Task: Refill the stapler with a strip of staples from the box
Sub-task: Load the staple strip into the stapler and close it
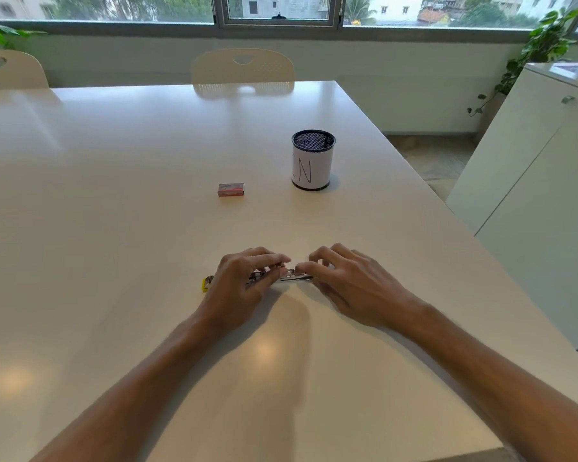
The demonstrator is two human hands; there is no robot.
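Both hands are down on the bench working the stapler [281, 277], which lies flat, close to the person and roughly in the middle. The left hand [244, 285] covers the yellow back end, with its fingers [271, 260] curled narrow and pinching the top of the metal part. The right hand [344, 281] has its fingers [317, 266] bunched tight on the front tip. I'd guess they're trying to pop the top open or slide the tray out, but I can't tell whether it's actually open yet; too much is hidden under the hands.

The staple box [231, 189] sits well apart further up the bench, lid apparently closed, with a mesh pen cup [313, 160] off to its right.

Handling-wise: the stapler looks small, light and stiff, with smooth metal that's probably a bit slippery, so pinning the back end while pulling at the front makes sense. The staple strip should be the fiddly bit: brittle, and likely to snap if bent, so hold it by its long sides.
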